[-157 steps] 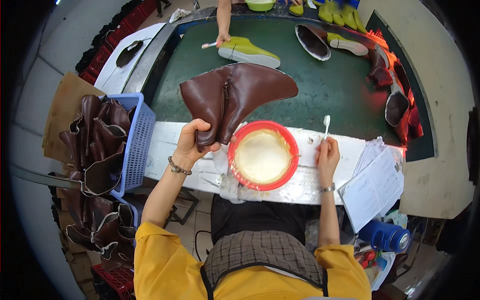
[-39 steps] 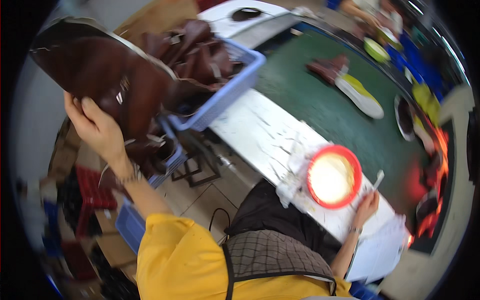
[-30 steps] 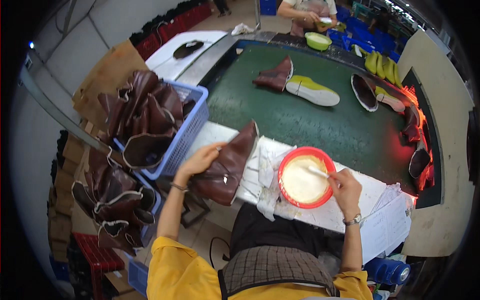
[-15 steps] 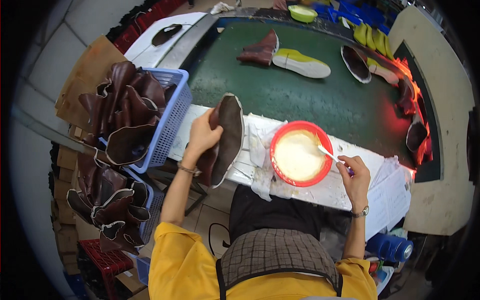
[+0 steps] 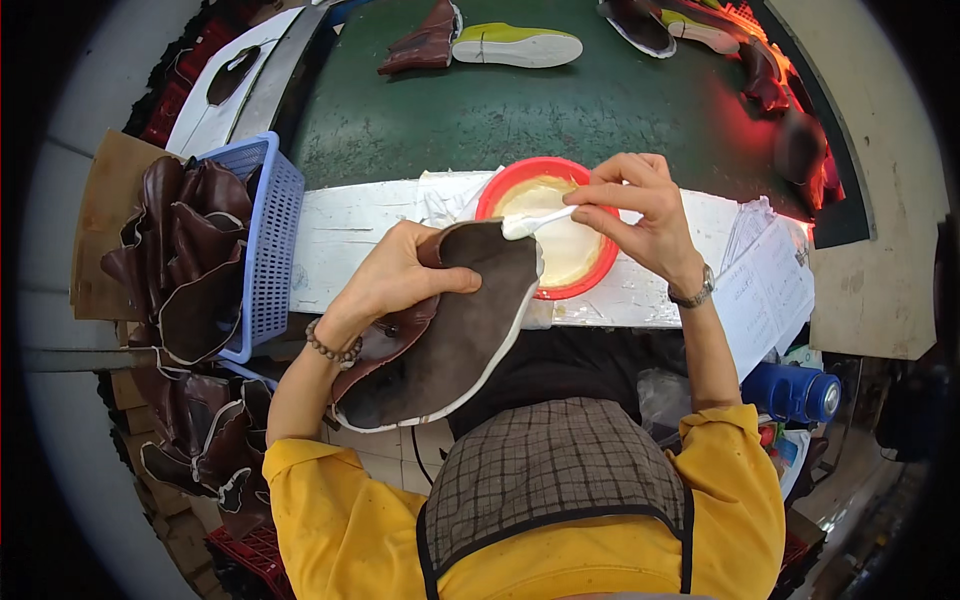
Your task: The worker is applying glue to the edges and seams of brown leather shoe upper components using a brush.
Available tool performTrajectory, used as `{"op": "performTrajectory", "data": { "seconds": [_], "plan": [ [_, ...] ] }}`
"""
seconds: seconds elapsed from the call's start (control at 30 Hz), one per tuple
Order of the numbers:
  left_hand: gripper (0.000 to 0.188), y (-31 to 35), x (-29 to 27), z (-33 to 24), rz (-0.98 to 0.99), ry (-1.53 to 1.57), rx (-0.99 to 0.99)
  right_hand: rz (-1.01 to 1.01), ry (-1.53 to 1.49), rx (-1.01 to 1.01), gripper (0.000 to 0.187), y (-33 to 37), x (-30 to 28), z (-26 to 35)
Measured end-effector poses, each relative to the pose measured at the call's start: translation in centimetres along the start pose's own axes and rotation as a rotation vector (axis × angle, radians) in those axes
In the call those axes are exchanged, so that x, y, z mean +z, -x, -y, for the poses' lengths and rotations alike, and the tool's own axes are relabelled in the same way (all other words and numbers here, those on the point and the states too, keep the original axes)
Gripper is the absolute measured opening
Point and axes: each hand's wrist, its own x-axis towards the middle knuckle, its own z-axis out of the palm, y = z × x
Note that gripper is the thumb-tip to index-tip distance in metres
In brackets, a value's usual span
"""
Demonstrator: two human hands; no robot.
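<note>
At the fingertips of the right hand (image 5: 640,205) a thin white brush (image 5: 535,222) is pinched narrow between thumb and forefinger, its glue-loaded tip touching the upper rim of the brown leather upper (image 5: 450,325). Left hand (image 5: 400,275) grips that upper, thumb across the suede inner face, other fingers curled under; the piece lies tilted over the near edge of the white bench strip (image 5: 350,240), hanging toward the lap. Change from 0.5 s ago: the brush was dipped in the red bowl (image 5: 590,285) and the upper stood on edge by the basket; now the brush is out of the bowl and on the leather, and the upper is turned inner face up, so I judge gluing along the pale edge band is just starting, with nearly all of the rim undone. Bowl of pale glue sits just behind the upper's tip, touching or nearly so; a brush slip could smear the bowl rim. Blue basket (image 5: 265,240) stuffed with more brown uppers is left, near the left wrist. Paper sheets (image 5: 765,290) lie right, beside the watch wrist. Green belt (image 5: 560,110) beyond carries 1 yellow shoe last (image 5: 515,45) and dark pieces, well apart. Open room: toward the lap.
</note>
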Motion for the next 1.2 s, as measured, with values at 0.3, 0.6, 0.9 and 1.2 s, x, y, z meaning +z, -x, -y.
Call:
{"op": "performTrajectory", "data": {
  "seconds": [0.3,0.6,0.9,1.2],
  "plan": [
    [0.024,0.1,0.3,-0.4,-0.464,0.267,0.339,-0.165,0.052,0.045,0.015,2.2,2.4,1.4],
    [0.029,0.3,-1.1,-0.8,0.08,0.084,-0.098,-0.019,0.013,0.002,0.016,0.4,0.8,-0.8],
    [0.029,-0.4,0.0,-1.6,0.16,-0.068,-0.17,0.052,-0.082,-0.2,0.016,-3.8,1.2,-1.1],
    [0.091,-4.2,-5.3,9.3,-0.852,-0.238,0.292,0.318,0.623,0.184,0.009,5.0,4.7,-3.3]
  ]
}}
